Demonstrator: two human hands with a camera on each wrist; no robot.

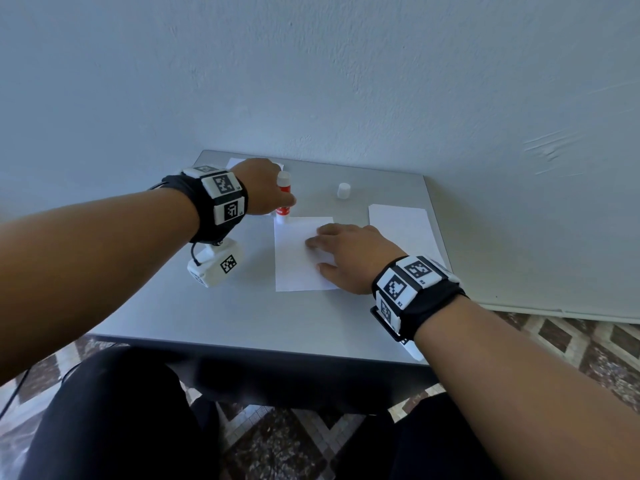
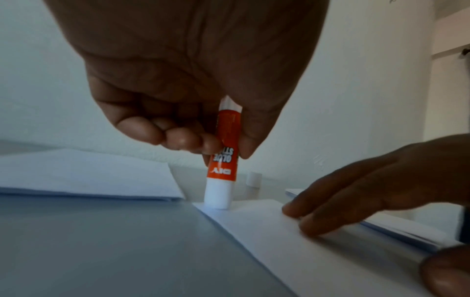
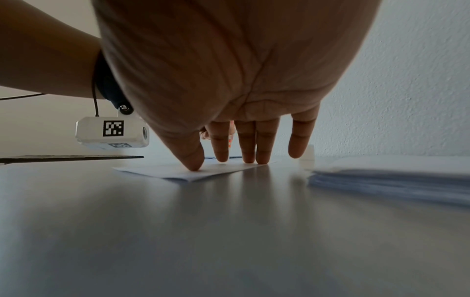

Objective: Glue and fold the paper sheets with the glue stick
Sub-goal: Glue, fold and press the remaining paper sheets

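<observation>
The grey table (image 1: 173, 313) backs onto a pale wall at its far edge, and its near and right edges drop to a patterned tile floor (image 1: 571, 344). A single paper sheet (image 1: 294, 268) lies near the middle, with bare tabletop in front of it and to its left. A stack of paper (image 1: 401, 226) sits close to the right edge, another stack (image 2: 84, 174) lies at the far left, and the white cap (image 1: 343, 190) stands upright on open table between them, apart from both hands.

The glue stick (image 2: 223, 160) has an orange label reading "DIY GLUE STICK", upside down in the left wrist view.

The left hand (image 1: 263, 187) grips the glue stick with thumb and curled fingers, holding it upright, tip down, touching the far left corner of the single sheet. The right hand (image 1: 349, 256) lies flat with straight, spread fingers (image 3: 221, 140) pressing the sheet's right side, thumb near the close edge, just beside the glue stick
</observation>
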